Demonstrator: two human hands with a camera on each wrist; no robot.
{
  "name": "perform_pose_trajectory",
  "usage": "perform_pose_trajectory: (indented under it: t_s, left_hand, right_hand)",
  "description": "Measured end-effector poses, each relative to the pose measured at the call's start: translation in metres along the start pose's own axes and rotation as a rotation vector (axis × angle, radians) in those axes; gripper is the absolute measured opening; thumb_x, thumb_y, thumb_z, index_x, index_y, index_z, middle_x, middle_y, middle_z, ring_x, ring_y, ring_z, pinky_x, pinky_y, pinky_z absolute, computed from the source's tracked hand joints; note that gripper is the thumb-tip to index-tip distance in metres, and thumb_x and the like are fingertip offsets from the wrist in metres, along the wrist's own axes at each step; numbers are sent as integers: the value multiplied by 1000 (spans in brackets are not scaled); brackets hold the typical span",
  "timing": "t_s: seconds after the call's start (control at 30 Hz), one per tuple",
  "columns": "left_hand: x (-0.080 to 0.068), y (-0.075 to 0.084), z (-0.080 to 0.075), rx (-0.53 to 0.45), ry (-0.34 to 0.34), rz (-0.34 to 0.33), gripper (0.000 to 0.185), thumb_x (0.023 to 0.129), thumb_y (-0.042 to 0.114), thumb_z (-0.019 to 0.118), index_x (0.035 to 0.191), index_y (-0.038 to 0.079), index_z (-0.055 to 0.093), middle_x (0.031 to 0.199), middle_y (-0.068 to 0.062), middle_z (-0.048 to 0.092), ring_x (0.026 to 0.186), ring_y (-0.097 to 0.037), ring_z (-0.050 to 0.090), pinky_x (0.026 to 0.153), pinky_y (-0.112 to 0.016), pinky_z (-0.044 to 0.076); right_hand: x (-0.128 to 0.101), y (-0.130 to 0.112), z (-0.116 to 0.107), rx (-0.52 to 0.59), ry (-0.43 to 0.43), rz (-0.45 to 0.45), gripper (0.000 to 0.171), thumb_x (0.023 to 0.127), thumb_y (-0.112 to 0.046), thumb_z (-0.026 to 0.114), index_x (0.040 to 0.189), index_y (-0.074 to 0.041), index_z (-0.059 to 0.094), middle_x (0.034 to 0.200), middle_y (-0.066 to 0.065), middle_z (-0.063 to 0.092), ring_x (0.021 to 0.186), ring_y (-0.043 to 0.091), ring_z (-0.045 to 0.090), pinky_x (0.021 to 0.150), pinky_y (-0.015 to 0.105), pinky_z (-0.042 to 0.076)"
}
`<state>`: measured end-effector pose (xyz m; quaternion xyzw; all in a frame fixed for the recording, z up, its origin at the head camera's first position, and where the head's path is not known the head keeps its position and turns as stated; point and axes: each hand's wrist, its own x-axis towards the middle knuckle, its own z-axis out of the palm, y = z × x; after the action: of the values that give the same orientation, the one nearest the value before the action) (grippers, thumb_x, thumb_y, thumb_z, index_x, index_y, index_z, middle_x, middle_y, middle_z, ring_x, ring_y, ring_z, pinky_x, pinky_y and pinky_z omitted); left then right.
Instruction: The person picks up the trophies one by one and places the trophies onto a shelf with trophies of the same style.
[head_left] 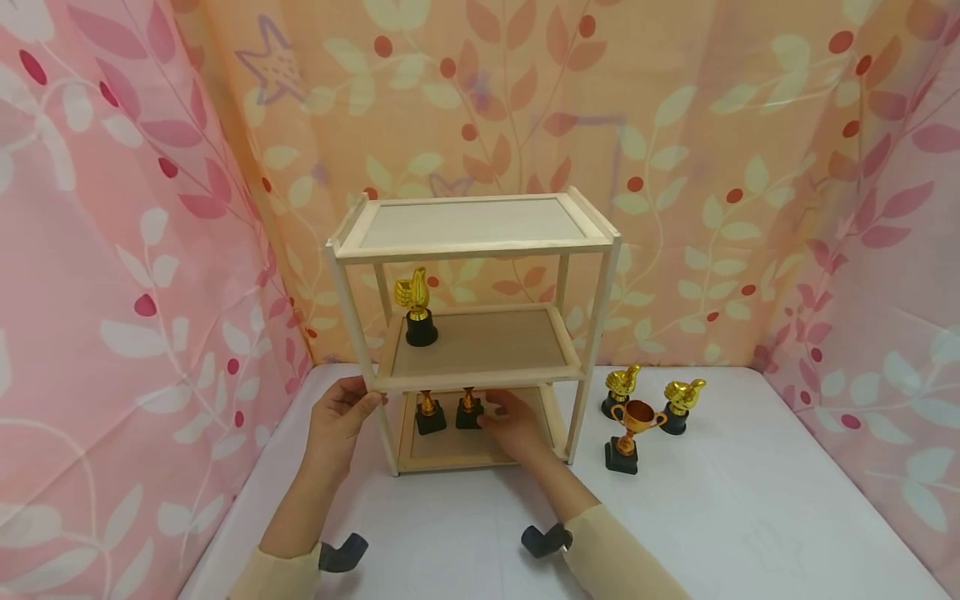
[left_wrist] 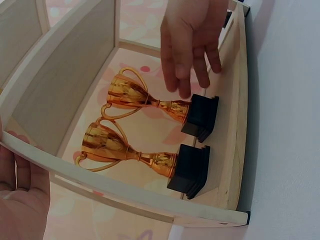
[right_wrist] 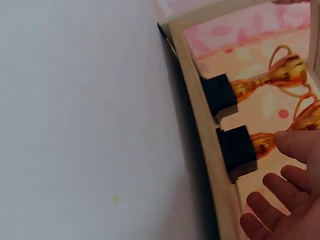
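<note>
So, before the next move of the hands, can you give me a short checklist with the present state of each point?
1. Left hand steadies the shelf at its front left post: ok.
2. Right hand empty, fingers relaxed beside the right cup trophy: ok.
3. Both cup trophies on the bottom shelf upright, including the left cup trophy: ok.
4. Thumbs-up trophy upright on the middle shelf: ok.
5. Three trophies on the table upright, nearest the table cup trophy: ok.
6. Gap between the two cup trophies: cannot tell.
</note>
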<state>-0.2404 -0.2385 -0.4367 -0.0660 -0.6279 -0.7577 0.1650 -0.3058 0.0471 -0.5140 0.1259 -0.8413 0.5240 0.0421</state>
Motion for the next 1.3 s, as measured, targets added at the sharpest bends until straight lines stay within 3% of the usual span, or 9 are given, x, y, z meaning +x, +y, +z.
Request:
perform_pose_trajectory:
  t_s: [0.4, 0.67, 0.9, 1.03, 1.3]
  left_hand:
    - [0, -1, 0, -11, -7, 7, 21, 94, -3, 70, 113, -1, 62, 91, 4, 73, 85, -11, 71, 89, -22, 57]
    - [0, -1, 1, -9, -1, 12, 19, 94, -3, 70, 112, 0, 62, 91, 4, 73, 85, -10, 71, 89, -22, 57]
    - [0, -2, 0, -9, -4, 7, 19, 94, -3, 70, 112, 1, 63, 90, 4, 72, 85, -11, 70, 87, -22, 57]
    - [0, -3, 0, -11, -4, 6, 19, 94, -2, 70, 112, 1, 62, 90, 4, 73, 85, -11, 70, 88, -22, 57]
    - [1, -5, -1, -16, -3, 6, 18, 95, -1, 70, 110, 4, 64, 90, 4, 73, 85, -11, 70, 88, -22, 57]
  right_hand:
    - [-36, -33, -24, -60, -17, -110, 44, 93, -16, 74, 134, -5, 63, 131, 11, 68, 115, 32, 64, 97, 54, 53]
    - [-69, -54, -48, -128, 14, -143, 45, 92, -37, 77, 132, -20, 67, 129, -10, 69, 117, 18, 64, 99, 48, 53]
    - [-92, -64, -76, -108, 71, -211, 37, 91, -23, 79, 127, -25, 69, 128, -15, 69, 117, 13, 63, 99, 51, 53]
    - [-101, -63, -94, -153, 129, -284, 38, 92, -19, 79, 127, -25, 68, 129, -13, 69, 117, 12, 64, 94, 43, 56]
    - [-113, -52, -125, -205, 236, -290, 37, 92, -18, 79, 126, -27, 68, 126, -16, 69, 111, 12, 65, 94, 25, 52]
